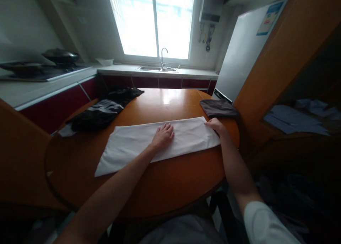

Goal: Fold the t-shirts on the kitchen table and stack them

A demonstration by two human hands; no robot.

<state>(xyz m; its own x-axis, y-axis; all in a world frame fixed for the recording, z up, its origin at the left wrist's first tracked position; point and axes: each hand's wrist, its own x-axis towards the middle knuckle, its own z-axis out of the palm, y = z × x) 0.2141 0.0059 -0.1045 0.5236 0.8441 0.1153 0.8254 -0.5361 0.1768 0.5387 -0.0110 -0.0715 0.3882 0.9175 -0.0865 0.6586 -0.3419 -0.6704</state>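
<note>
A long white cloth (133,144), folded into a strip, lies flat across the round orange table (165,187). My left hand (163,135) rests flat on the middle of the strip, fingers stretched out. My right hand (216,126) is at the strip's right end, fingers curled onto the far corner of the cloth. Whether it pinches the cloth or only presses on it is hard to tell.
A dark folded cloth (218,108) lies just beyond my right hand. Black striped garments (102,110) are heaped at the table's far left. Behind are a counter with a sink (157,69), a stove with pans (53,59), a white fridge (245,59) and a wooden cabinet (287,59).
</note>
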